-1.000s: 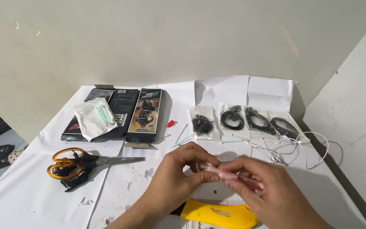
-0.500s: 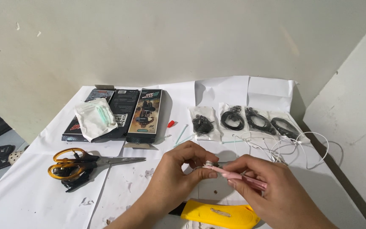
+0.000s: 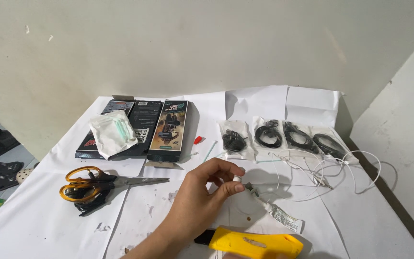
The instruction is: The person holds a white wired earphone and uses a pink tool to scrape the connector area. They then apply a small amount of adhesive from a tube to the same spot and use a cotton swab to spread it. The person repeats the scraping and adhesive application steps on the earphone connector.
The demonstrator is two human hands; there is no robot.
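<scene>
My left hand (image 3: 202, 194) reaches in from the bottom edge and pinches a small white earbud piece (image 3: 237, 179) between thumb and forefinger, just above the paper-covered table (image 3: 34, 225). Right of the fingertips lies a small squeezed glue tube (image 3: 276, 213), its dark nozzle pointing at the earbud piece. A thin white earphone wire (image 3: 331, 170) loops over the table to the right of the hand. My right hand is out of the picture.
A yellow utility knife (image 3: 255, 244) lies at the near edge. Orange-handled scissors (image 3: 89, 184) rest at the left. Behind them are dark boxes (image 3: 168, 129) and a bag of cotton swabs (image 3: 112, 133). Several clear bags of black cables (image 3: 269, 136) line the back right.
My right hand has let go of the glue tube and left the view; the tube now lies on the table. My left hand still pinches the earbud piece.
</scene>
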